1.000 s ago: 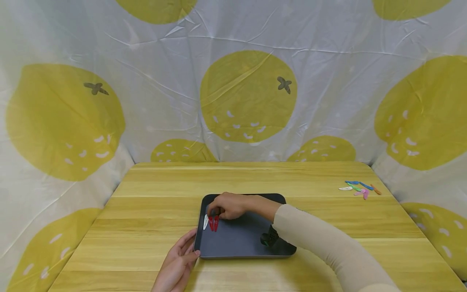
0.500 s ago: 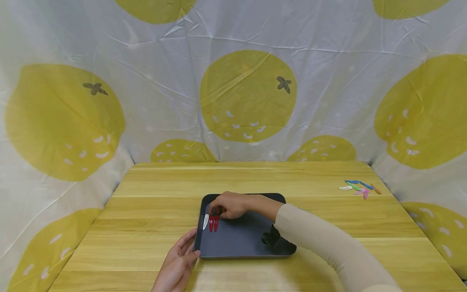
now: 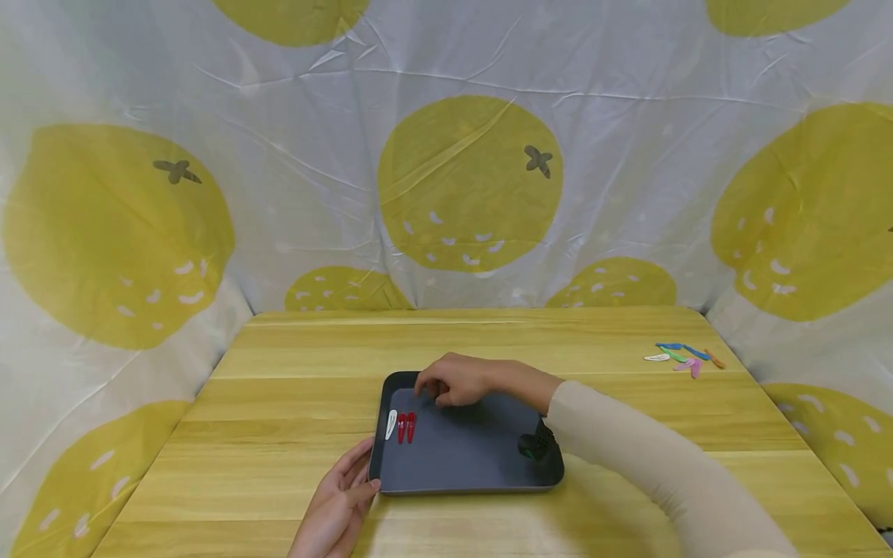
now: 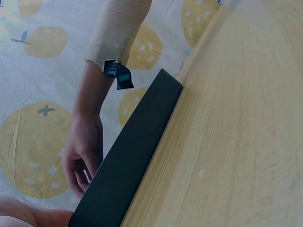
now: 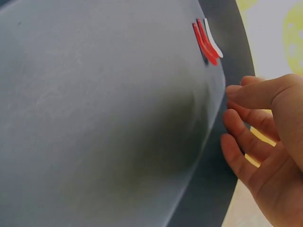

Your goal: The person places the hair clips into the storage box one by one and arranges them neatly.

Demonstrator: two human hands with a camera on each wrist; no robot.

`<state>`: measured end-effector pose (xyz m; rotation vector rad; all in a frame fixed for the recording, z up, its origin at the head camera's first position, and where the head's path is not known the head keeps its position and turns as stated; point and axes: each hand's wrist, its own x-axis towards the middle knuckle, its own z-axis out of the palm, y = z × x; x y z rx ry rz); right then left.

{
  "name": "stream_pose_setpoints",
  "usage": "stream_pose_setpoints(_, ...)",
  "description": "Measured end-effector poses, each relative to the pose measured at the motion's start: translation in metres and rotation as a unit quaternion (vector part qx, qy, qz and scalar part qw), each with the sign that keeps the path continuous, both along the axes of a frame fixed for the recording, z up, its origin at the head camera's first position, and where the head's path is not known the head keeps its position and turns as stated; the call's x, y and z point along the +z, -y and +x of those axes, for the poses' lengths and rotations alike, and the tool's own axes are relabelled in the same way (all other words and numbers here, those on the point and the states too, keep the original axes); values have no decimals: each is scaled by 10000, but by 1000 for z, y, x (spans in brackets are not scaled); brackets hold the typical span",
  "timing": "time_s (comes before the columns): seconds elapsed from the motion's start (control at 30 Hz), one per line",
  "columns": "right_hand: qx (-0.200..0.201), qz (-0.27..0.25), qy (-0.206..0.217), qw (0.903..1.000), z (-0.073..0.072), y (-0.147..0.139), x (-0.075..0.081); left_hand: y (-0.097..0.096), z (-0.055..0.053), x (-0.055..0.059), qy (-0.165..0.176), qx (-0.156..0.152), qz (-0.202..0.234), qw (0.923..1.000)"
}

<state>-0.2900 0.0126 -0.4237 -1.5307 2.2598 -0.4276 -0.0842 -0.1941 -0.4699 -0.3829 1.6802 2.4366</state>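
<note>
My left hand [image 3: 338,500] grips the dark grey tray [image 3: 474,469] at its near left corner, thumb on the rim. Inside the tray, along the left side, a white snap hair clip [image 3: 391,425] and two red hair clips [image 3: 410,428] lie side by side, roughly parallel. Above the tray's far left part hovers my right hand [image 3: 456,380], fingers loosely bent and holding nothing. In the right wrist view its fingertips [image 5: 232,90] are spread over the tray's edge, apart from the red clips [image 5: 204,42].
At the far right of the wooden table [image 3: 293,403] lies a loose group of hair clips: blue clips [image 3: 696,353], a green clip [image 3: 673,354], a pink one [image 3: 692,366], an orange one [image 3: 715,359] and a white one [image 3: 656,358]. A lemon-print curtain [image 3: 474,186] surrounds the table.
My right hand has left the red clips, rising and shifting to the right and away. The red clips now lie straighter beside the white one. My left hand stays on the tray.
</note>
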Motion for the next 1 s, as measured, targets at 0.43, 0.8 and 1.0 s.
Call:
stream_pose_setpoints(0.43, -93, -132, 14, 9999, -2, -27, 13, 0, 0, -2, -70, -5, -45, 10000)
stream_pose_setpoints(0.8, -414, -105, 52, 9991, -3, -50, 22, -1, 0, -4, -127, 4, -109, 9999)
stream_pose_setpoints(1.0, -506, -117, 89, 9986, -4, -66, 26, -1, 0, -4, -145, 20, -145, 9998)
